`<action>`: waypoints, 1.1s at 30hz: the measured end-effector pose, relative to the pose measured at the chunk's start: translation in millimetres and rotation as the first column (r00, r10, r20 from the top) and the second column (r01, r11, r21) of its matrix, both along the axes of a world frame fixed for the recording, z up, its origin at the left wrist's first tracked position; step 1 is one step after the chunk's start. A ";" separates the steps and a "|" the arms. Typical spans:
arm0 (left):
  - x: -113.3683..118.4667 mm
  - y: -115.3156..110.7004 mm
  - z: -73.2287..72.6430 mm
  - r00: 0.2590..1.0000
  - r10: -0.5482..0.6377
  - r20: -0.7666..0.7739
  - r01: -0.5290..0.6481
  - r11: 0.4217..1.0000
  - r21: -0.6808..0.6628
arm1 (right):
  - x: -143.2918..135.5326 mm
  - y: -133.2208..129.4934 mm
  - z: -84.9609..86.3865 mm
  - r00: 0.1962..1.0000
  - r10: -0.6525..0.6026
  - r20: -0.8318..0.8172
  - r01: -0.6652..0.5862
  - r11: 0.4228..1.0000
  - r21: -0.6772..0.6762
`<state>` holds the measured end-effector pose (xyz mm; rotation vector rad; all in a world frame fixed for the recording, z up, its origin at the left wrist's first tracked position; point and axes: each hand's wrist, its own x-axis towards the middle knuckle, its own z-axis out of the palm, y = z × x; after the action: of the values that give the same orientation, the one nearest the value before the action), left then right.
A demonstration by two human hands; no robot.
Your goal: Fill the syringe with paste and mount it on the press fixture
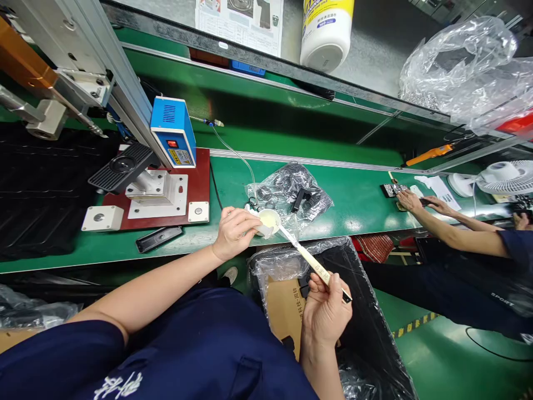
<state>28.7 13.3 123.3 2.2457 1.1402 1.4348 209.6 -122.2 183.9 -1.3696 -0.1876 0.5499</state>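
Between the two hands, out over the front edge of the green table, a small pale-yellow cup with a crumpled white wrap at its near side. Depth of the cup's contents can't be judged. Brush runs slantwise from the right hand to the cup; its white tip meets the rim, but whether it dips inside is too small to tell.

Left hand: fingers closed together, pinching the cup at its left side; thumb mostly hidden. Right hand: palm partly up, thumb and fingers closed on the handle near its dark end; lower fingers curled. Hands well apart — joined only by brush and cup. Handwritten marks on the handle, hard to read.

Just beyond the cup, a clear bag of dark parts, blurred by creases and glare. Under the right hand, a lined bin with cardboard in it, partly covered by hand and forearm. Beyond the left hand, a blue box and, nearer, a black tray. Far above both hands, a white bottle — top cut off by the frame. Well right of the right hand, a co-worker's hands at a black piece, details unclear.
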 end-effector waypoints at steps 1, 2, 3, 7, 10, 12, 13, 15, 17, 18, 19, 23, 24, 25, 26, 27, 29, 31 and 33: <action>-0.1 0.5 1.2 1.000 -0.003 0.007 0.003 1.000 0.019 | -0.3 0.0 -0.8 1.000 0.002 -0.027 -0.002 1.000 -0.004; -0.2 1.0 2.1 1.000 -0.003 0.008 0.003 1.000 0.029 | -0.8 -0.1 -1.4 0.999 0.003 -0.054 -0.003 1.000 -0.008; -0.2 1.5 2.7 1.000 -0.001 0.004 0.001 1.000 0.029 | -1.3 -0.2 -1.8 0.997 0.002 -0.079 -0.003 1.000 -0.011; -0.5 3.5 4.0 1.000 -0.003 -0.027 0.002 1.000 -0.004 | -2.7 -1.5 -2.1 0.988 -0.007 -0.152 0.003 1.000 -0.025; -0.6 4.1 5.3 0.999 -0.023 -0.040 0.022 1.000 -0.014 | -4.1 -2.8 -1.4 0.987 -0.016 -0.162 0.012 1.000 -0.025; 0.1 3.5 6.1 0.999 -0.029 -0.042 0.028 0.999 -0.017 | -5.7 -3.9 -0.7 0.988 -0.010 -0.152 0.007 1.000 -0.026; 0.7 2.7 6.2 0.999 -0.025 -0.039 0.024 1.000 -0.019 | -6.6 -4.4 -0.3 0.989 -0.007 -0.148 0.003 1.000 -0.026; 2.7 0.6 5.1 0.999 -0.012 -0.032 0.011 1.000 -0.029 | -7.9 -5.5 0.5 0.989 0.004 -0.148 -0.007 1.000 -0.025; 4.8 -1.6 1.7 0.999 -0.016 -0.038 0.013 0.997 -0.070 | -7.5 -5.9 1.2 0.990 0.025 -0.140 -0.030 0.999 -0.028; 5.5 -2.4 -1.0 0.999 -0.025 -0.044 0.019 0.994 -0.110 | -6.5 -5.7 1.3 0.991 0.035 -0.127 -0.039 0.999 -0.030; 5.6 -3.0 -4.4 0.998 -0.033 -0.047 0.025 0.987 -0.160 | -5.1 -5.2 1.2 0.994 0.040 -0.105 -0.043 0.999 -0.029; -2.1 -2.3 -25.1 0.999 0.011 0.046 0.010 0.905 -0.426 | 1.4 -2.3 -6.3 0.997 -0.005 0.081 0.005 1.000 0.003; -6.3 -2.3 -31.9 0.995 0.033 0.095 0.019 0.868 -0.497 | 2.3 -2.1 -10.5 0.985 -0.009 0.172 0.009 1.000 0.002; -10.8 -2.8 -39.3 0.988 0.052 0.148 0.041 0.823 -0.566 | 2.9 -2.3 -15.7 0.961 0.010 0.278 -0.007 1.000 -0.012; -15.2 -4.2 -47.0 0.977 0.062 0.202 0.082 0.771 -0.632 | 3.1 -2.6 -21.7 0.919 0.059 0.389 -0.047 0.998 -0.041; -19.0 -6.4 -54.8 0.963 0.054 0.265 0.152 0.702 -0.696 | 3.3 -3.0 -28.2 0.859 0.142 0.493 -0.113 0.990 -0.088; -22.9 -13.0 -69.9 0.920 0.006 0.391 0.327 0.538 -0.777 | 4.0 -2.9 -41.0 0.686 0.352 0.637 -0.281 0.936 -0.214; -20.3 -20.6 -82.3 0.860 -0.042 0.509 0.487 0.364 -0.794 | 5.5 -0.6 -51.6 0.498 0.527 0.689 -0.421 0.841 -0.339; -11.9 -26.3 -90.5 0.793 -0.041 0.608 0.603 0.205 -0.771 | 7.8 3.5 -58.1 0.361 0.631 0.687 -0.490 0.755 -0.436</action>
<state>16.8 -13.0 32.8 1.0185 0.8391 0.6308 217.4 -118.8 125.8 -1.6277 -1.4829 0.4548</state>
